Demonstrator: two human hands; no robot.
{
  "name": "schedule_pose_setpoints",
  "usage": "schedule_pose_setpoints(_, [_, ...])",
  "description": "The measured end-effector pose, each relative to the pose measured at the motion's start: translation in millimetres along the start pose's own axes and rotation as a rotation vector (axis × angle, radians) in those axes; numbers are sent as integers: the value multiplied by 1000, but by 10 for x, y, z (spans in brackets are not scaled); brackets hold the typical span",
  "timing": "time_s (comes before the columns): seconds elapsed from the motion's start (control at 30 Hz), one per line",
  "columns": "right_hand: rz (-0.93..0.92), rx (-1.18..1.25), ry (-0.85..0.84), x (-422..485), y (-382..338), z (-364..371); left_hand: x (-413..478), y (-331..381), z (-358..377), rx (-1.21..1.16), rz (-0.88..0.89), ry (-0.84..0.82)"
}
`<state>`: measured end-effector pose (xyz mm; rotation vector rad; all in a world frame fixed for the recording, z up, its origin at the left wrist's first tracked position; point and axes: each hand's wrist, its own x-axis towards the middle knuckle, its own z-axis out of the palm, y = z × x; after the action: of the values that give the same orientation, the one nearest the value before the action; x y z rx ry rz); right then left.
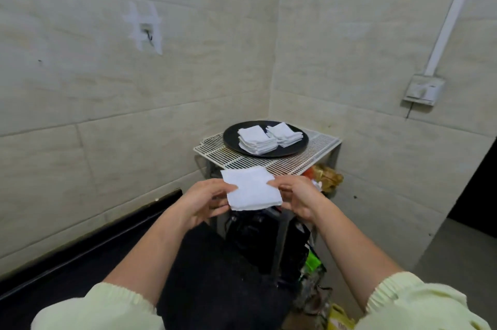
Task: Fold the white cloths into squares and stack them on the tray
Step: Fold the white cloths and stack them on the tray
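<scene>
Head view shows a person holding one folded white cloth (251,189) in the air, just near of a wire rack (309,157) that stands in the corner of the room. The left hand (207,199) pinches the cloth's left edge, thumb on top and fingers curled beneath. The right hand (298,196) pinches the right edge the same way. Each grip is clamped on the cloth, which I reckon keeps the layers from springing open and leaves the face taut for squaring up.

The cloth lies nearly flat, face up, and already looks close to square. Its slightly longer axis runs left to right between the hands, and its corners are turned a little off the rack's edges.

Farther back, a round black tray (231,138) sits on the rack with two stacks of folded cloths side by side, the left stack (255,140) and the right stack (285,134). The held cloth looks about ready to join one of them.
</scene>
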<state>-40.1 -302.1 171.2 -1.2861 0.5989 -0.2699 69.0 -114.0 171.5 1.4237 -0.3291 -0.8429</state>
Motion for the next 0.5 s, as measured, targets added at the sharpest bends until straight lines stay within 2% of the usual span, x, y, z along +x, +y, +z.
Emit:
schedule_pose_setpoints(0.23, [-25,29,12,793,-470,-453,840,381,433,27,24,13])
schedule_pose_setpoints(0.5, [-22,27,-89,1932,-969,-1000,1883,767,878,-9,53,70])
